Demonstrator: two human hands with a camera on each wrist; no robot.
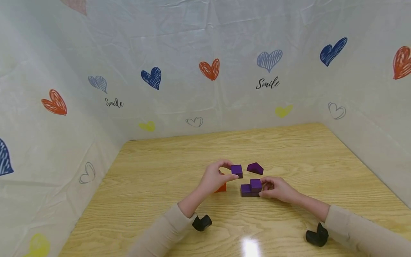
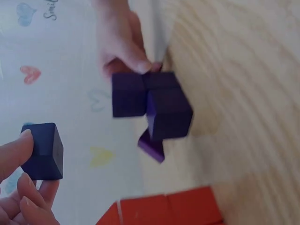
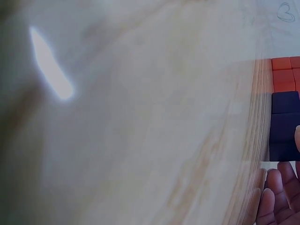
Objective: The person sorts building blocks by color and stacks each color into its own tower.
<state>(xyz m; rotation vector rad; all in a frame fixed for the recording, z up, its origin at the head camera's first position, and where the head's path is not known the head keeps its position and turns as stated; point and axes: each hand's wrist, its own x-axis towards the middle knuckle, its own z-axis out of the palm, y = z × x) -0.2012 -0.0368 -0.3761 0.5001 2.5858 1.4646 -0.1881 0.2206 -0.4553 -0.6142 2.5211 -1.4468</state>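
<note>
Between thumb and fingers my left hand [image 1: 212, 177] pinches a purple cube block [image 1: 237, 171], lifted above the table in the left wrist view. My right hand [image 1: 280, 190] holds the right end of a small stack of purple blocks, its thumb and fingertips against the side. The stack has a raised cube [image 1: 255, 185] on its right and a lower purple block [image 1: 245, 190] stepping out to the left. Behind the stack lies an angular purple block [image 1: 255, 168]. Partly hidden by my left hand are orange-red blocks [image 2: 171, 206], joined side by side.
The pieces stand on a wood-grain table [image 1: 154, 171]. A pale curtain [image 1: 179, 96] with printed hearts encloses its back and sides. Black wrist mounts [image 1: 202, 223] hang under both sleeves, close above the tabletop. A bright glare spot [image 1: 250, 247] shows near the front.
</note>
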